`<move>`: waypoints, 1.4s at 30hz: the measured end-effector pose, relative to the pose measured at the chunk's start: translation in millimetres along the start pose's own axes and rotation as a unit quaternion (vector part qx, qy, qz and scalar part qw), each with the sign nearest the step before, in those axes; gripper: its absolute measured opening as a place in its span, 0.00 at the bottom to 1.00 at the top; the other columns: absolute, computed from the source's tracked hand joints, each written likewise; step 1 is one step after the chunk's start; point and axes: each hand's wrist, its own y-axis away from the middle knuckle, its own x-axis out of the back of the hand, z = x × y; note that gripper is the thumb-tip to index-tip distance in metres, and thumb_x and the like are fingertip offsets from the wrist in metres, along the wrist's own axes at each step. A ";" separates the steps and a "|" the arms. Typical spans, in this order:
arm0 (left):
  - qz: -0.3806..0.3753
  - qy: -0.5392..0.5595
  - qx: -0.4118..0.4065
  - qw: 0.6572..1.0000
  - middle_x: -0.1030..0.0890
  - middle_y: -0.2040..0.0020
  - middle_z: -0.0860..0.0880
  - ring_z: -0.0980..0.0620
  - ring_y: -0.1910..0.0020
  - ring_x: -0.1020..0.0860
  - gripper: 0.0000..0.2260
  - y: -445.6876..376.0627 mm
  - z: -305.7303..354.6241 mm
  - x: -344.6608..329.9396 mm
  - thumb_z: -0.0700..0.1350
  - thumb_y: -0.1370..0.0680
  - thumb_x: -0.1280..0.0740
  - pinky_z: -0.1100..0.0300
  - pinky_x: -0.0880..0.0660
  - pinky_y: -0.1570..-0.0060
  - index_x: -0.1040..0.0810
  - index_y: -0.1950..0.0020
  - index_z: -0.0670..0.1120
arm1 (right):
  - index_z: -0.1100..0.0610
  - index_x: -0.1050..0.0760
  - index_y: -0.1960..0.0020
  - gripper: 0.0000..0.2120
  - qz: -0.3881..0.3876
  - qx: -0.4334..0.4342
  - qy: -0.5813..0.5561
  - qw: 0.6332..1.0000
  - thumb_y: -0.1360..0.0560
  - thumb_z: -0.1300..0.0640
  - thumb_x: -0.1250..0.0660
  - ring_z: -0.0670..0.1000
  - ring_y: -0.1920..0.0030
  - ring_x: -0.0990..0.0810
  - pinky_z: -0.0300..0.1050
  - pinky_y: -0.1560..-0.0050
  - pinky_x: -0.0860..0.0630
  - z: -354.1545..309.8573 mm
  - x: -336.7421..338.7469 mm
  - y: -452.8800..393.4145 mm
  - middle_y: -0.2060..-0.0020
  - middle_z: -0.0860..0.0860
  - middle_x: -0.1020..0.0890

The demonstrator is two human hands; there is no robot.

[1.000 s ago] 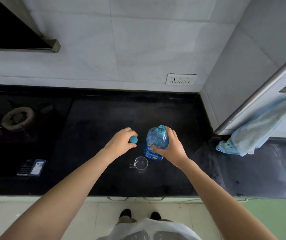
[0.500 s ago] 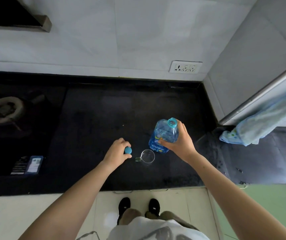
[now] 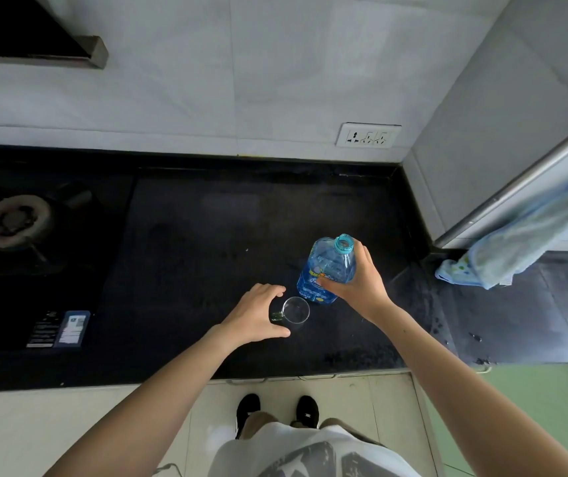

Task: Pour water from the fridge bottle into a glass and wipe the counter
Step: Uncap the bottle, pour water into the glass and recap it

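A clear blue water bottle stands uncapped on the black counter, its open neck tilted slightly toward the wall. My right hand grips the bottle's side. Just in front of and left of it sits a small clear glass with a green handle. My left hand is cupped around the glass's handle side, forefinger behind it and thumb in front. The blue cap is out of sight. A light blue cloth hangs from a rail at the right.
A gas burner sits at the left on a black hob, with a label sticker at its near corner. A wall socket is behind the bottle. The counter's front edge runs just behind my feet; water drops speckle the right part.
My left hand, which held the blue cap beside the glass, has shifted right and wrapped around the glass; the cap is no longer seen. The right hand still holds the bottle.
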 end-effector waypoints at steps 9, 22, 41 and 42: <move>0.046 0.042 -0.009 0.998 0.25 0.46 0.55 0.56 0.45 0.29 0.25 -7.1 11.0 -26.7 0.50 0.34 0.23 0.60 0.28 0.47 0.27 0.40 0.49 | 0.48 0.38 0.30 0.40 0.001 0.003 -0.002 1.000 0.35 0.53 0.19 0.45 0.38 0.26 0.43 0.44 0.21 -0.2 0.9 1.0 0.38 0.45 0.29; 0.110 0.079 0.018 0.991 0.24 0.52 0.58 0.58 0.51 0.27 0.20 0.8 21.9 -5.7 0.52 0.36 0.22 0.64 0.30 0.53 0.28 0.50 0.55 | 0.45 0.37 0.33 0.41 0.019 -0.006 0.005 1.000 0.38 0.53 0.18 0.46 0.43 0.23 0.38 0.51 0.22 -0.7 -1.9 -0.8 0.41 0.44 0.23; 0.189 0.081 -0.067 0.976 0.19 0.52 0.61 0.66 0.51 0.22 0.20 0.7 146.5 144.2 0.56 0.36 0.23 0.60 0.24 0.46 0.25 0.47 0.57 | 0.46 0.35 0.29 0.37 0.107 0.243 0.085 0.961 0.33 0.56 0.21 0.45 0.45 0.29 0.31 0.44 0.27 -96.8 111.7 -29.9 0.42 0.48 0.35; 0.187 0.084 -0.075 0.976 0.19 0.51 0.61 0.66 0.51 0.22 0.20 1.6 154.3 149.2 0.55 0.35 0.23 0.61 0.24 0.46 0.24 0.47 0.58 | 0.47 0.34 0.29 0.37 0.119 0.266 0.100 0.952 0.33 0.55 0.22 0.48 0.44 0.29 0.38 0.44 0.24 -100.8 117.6 -31.2 0.42 0.50 0.35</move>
